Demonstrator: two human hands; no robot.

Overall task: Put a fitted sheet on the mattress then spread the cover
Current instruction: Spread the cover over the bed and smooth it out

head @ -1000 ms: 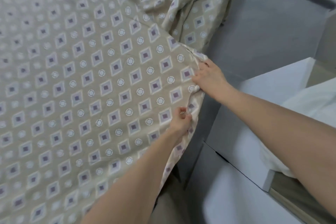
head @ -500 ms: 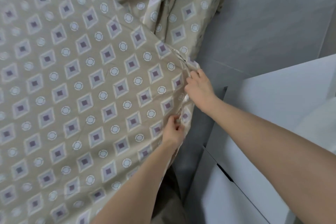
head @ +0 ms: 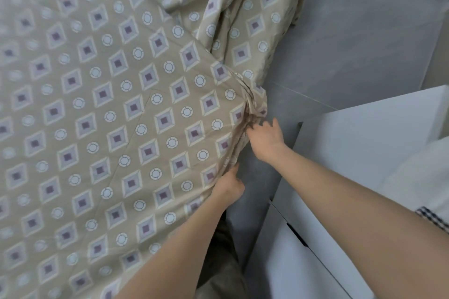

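A beige sheet (head: 116, 114) printed with purple squares and white circles lies stretched over the mattress, filling the left of the view. Its corner is gathered into folds (head: 250, 109) at the mattress corner. More of the same patterned cloth (head: 245, 14) hangs bunched beyond the corner toward the floor. My left hand (head: 229, 185) pinches the sheet's edge along the mattress side. My right hand (head: 264, 136) rests against the gathered corner with its fingers spread; its grip is partly hidden.
A white cabinet (head: 364, 143) with a drawer gap stands close on the right of the bed. Grey tiled floor (head: 359, 39) runs between bed and cabinet. White fabric with a checked trim (head: 432, 221) lies at the right edge.
Both hands stay at the sheet corner. My right hand has slid a little down the corner and its fingers have spread. The view has moved closer.
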